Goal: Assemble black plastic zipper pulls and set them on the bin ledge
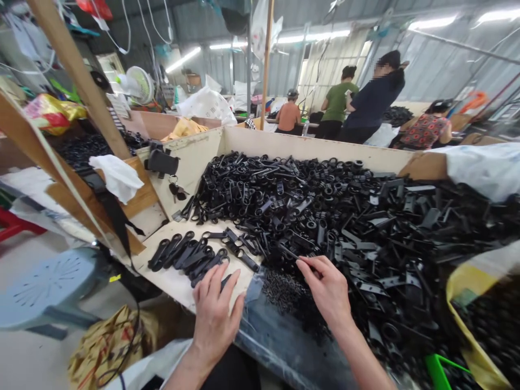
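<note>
My left hand (217,303) lies with fingers spread over the near end of a group of black ring-ended parts (195,254) on the pale board (179,290). A small black part shows between its fingers. My right hand (329,287) is closed in a pinch at the edge of the big heap of black parts (280,200). A slim black piece (289,252) reaches left from its fingertips; its far end merges with the heap. Below the right hand is a pile of tiny dark pieces (284,290) on a dark, worn surface (276,344).
Angular black brackets (406,271) fill the right side, near a yellow-rimmed sack (459,314) and a green bin (439,371). A wooden wall (317,146) bounds the heap's back. Keys (176,189) hang at left, above a blue stool (49,287). Several people work farther back.
</note>
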The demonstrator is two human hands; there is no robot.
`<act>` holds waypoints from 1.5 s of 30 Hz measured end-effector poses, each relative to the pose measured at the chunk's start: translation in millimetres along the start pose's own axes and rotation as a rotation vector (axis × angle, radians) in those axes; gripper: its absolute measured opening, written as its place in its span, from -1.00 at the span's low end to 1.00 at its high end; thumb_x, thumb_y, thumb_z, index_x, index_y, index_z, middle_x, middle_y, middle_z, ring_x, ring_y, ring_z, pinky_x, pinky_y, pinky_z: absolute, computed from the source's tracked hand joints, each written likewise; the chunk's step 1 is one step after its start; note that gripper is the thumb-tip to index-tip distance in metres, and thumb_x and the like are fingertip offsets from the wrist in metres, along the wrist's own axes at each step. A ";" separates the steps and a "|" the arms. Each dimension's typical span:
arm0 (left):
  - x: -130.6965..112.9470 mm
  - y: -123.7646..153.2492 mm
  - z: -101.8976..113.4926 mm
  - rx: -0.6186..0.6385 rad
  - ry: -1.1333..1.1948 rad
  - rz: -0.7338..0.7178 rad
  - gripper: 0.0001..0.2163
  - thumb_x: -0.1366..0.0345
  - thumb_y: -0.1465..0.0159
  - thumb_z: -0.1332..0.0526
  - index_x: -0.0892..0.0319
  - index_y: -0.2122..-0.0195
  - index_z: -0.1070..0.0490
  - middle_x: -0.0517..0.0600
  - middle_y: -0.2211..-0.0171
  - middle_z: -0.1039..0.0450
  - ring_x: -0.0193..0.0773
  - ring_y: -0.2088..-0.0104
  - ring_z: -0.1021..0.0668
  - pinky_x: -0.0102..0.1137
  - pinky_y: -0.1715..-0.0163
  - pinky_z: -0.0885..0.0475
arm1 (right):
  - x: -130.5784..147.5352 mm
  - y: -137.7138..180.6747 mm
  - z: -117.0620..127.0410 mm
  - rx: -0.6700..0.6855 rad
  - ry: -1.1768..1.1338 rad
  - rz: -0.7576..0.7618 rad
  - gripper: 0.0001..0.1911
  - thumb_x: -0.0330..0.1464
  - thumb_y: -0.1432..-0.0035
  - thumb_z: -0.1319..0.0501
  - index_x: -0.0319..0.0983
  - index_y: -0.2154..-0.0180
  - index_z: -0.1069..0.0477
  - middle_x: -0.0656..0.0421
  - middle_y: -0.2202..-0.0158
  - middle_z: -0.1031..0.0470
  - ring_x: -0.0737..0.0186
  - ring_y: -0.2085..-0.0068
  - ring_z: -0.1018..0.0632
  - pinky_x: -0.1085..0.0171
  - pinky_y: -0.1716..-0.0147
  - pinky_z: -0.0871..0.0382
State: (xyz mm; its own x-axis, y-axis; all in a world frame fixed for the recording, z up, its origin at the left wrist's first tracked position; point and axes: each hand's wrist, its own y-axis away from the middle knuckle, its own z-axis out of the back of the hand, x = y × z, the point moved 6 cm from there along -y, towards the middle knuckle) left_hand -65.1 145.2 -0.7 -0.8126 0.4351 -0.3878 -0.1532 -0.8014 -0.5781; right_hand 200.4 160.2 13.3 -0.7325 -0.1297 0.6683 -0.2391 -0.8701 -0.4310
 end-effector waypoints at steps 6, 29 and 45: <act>-37.1 -54.8 -51.8 0.251 0.917 0.685 -0.59 0.25 -0.18 -0.37 0.08 -0.08 -0.47 0.03 0.31 -0.57 0.01 0.09 -0.56 -0.18 -0.03 -0.38 | -2.0 -8.1 12.0 -0.105 -0.172 -0.032 -0.56 -0.03 -0.32 -0.18 -0.23 0.28 -0.63 0.17 0.40 -0.52 0.31 0.53 -0.43 0.33 0.53 -0.36; -41.1 11.3 -58.8 0.336 1.534 1.349 -0.91 0.44 -0.28 -0.33 0.31 0.19 -0.54 -0.02 0.41 -0.47 -0.42 0.50 -0.46 -0.55 0.54 -0.40 | 4.7 66.1 46.6 0.031 0.370 0.179 -0.66 -0.20 -0.45 -0.06 -0.15 0.13 -0.59 0.10 0.22 -0.60 0.21 0.34 -0.63 0.31 0.42 -0.40; -58.9 43.2 -40.6 0.475 1.372 1.130 -0.59 0.05 -0.05 -0.50 0.17 0.20 -0.46 -0.09 0.32 -0.45 -0.35 0.38 -0.40 -0.44 0.34 -0.36 | -7.5 -10.0 -7.1 0.212 0.403 -0.185 -0.78 -0.34 -0.23 -0.27 -0.16 0.48 -0.52 0.12 0.38 -0.58 0.16 0.38 -0.56 0.28 0.44 -0.20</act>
State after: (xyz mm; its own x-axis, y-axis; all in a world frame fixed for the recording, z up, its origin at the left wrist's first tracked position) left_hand -1.0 101.6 -32.0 0.3107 -0.5363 -0.7848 -0.2502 -0.8427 0.4768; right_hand 203.7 173.3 8.3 -0.8882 0.1944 0.4162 -0.2846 -0.9441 -0.1663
